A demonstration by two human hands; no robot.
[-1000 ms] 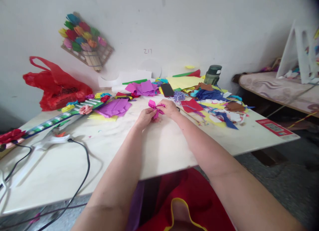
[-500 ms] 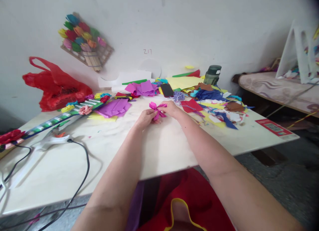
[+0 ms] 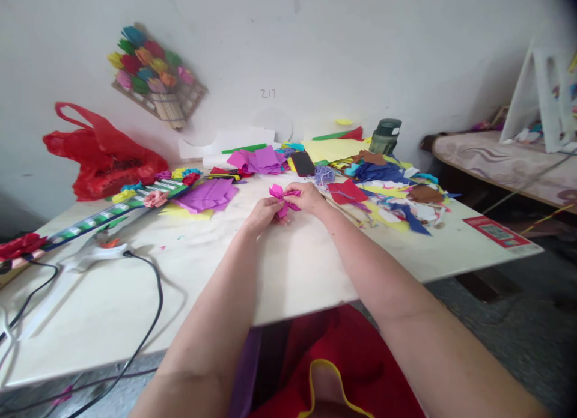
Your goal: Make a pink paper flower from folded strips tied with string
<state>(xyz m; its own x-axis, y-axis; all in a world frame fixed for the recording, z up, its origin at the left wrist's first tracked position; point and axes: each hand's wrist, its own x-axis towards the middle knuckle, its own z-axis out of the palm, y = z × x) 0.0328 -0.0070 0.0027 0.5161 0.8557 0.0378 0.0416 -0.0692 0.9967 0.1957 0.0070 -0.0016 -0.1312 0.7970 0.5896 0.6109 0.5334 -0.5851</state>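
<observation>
Both my hands meet over the middle of the pale table [image 3: 288, 268], pinching a small folded pink paper piece [image 3: 279, 197] between them. My left hand [image 3: 262, 214] grips its lower left part, and my right hand [image 3: 307, 197] holds its right side. The pink paper fans out upward between my fingers. Just behind my hands lie a purple yarn tuft [image 3: 323, 174] and a black phone [image 3: 302, 163].
Purple paper sheets [image 3: 208, 195] lie to the left, mixed coloured scraps [image 3: 391, 193] to the right. A white glue gun [image 3: 92, 251] with a black cord [image 3: 155, 286] rests at the near left. A red plastic bag [image 3: 101, 155], a green bottle [image 3: 384, 137] and a paper-flower wall piece [image 3: 151, 69] stand farther back.
My hands have stayed in place, with only small finger shifts on the pink paper, which now sits slightly lower and more crumpled.
</observation>
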